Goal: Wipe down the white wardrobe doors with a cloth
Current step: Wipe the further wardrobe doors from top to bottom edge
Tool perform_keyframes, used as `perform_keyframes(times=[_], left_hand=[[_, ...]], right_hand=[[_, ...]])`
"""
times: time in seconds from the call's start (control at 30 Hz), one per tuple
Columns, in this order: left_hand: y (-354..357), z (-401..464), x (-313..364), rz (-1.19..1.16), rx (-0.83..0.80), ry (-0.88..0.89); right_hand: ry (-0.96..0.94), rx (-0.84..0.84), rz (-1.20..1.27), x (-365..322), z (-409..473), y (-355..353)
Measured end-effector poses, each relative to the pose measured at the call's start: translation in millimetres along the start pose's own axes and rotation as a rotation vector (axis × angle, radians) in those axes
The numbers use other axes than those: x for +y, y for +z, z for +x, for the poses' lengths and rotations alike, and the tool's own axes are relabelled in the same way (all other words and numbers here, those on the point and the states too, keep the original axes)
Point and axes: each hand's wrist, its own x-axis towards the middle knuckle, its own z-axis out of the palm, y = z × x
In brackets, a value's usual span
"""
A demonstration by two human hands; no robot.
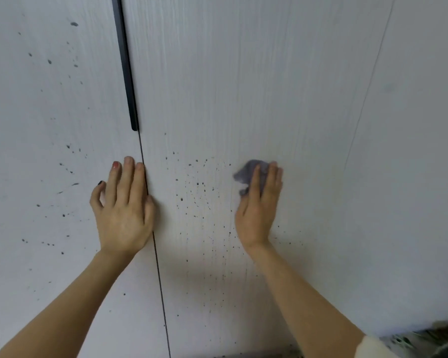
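Two bare forearms rise from the bottom of the frame toward the white doors. At lower right a pale sleeve (370, 347) edge shows beside a strip of dark patterned floor (424, 339).

At centre left, the left hand (123, 215) lies flat on the left door (49, 125), fingers straight and spread, holding nothing, its inner edge touching the dark seam (158, 267) between the doors. Above it, a black handle (126, 63) runs along the seam to the top of the frame.

Right of centre, the right hand (259, 210) presses a grey-purple cloth (251, 174) against the middle door (230, 86), fingers straight over it; the bunched cloth sticks out past the fingertips and to their left. Dark specks (197, 184) dot that door between the two hands and below them, and more are scattered over the left door. A thin seam at upper right marks off a right door (419, 151).
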Motion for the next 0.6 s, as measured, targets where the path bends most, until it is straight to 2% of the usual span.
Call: perform_keyframes(times=[0.17,0.2,0.27,0.3,0.33,0.43,0.53,0.6], left_hand=[[-5.5,0.9,-27.1,0.041,-0.007,0.186],[-5.4,0.6,-30.3,0.044,-0.012,0.206],[-3.7,-0.1,-34.3,0.051,-0.009,0.216],[-1.6,-0.5,-34.1,0.046,-0.006,0.207],[-0.3,-1.2,-34.3,0.038,0.000,0.192],[5.1,-2.0,-30.7,0.020,0.048,0.157],[7.3,-3.4,-30.1,-0.003,0.066,0.156],[6.5,-2.7,-32.3,-0.016,0.057,0.161]], right_hand=[[-0.737,-0.289,-0.101,-46.3,-25.2,35.3],[-0.855,-0.338,-0.141,-44.9,-23.5,34.0],[-0.974,-0.403,-0.201,-35.5,-9.3,26.5],[-0.957,-0.388,-0.211,-32.2,2.6,20.1],[-0.864,-0.354,-0.190,-32.1,17.5,14.1],[-0.454,-0.188,-0.084,-37.9,73.5,2.6],[-0.341,0.012,0.046,-50.0,99.9,5.4],[-0.308,-0.001,0.070,-60.9,84.1,14.7]])
